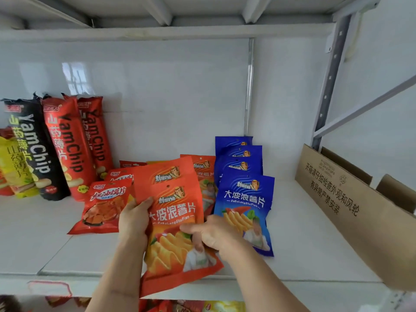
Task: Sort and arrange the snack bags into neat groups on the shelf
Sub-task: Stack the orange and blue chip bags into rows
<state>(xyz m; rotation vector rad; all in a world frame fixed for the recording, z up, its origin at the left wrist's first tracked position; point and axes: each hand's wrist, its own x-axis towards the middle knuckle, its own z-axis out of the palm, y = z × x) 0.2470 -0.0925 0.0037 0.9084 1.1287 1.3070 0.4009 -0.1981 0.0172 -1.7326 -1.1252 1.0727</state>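
White shelf (292, 233), "YamChip" bags (74, 145), both hands' grip, left (134, 218), right (213, 235), grasping orange "DaBoLangShuPian" bag (177, 221)

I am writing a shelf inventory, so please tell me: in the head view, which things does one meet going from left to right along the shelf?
Yellow yam chip bag → black YamChip bag → red YamChip bags → small red snack bag → orange chip bags, held by the left hand and right hand → blue chip bags → cardboard box.
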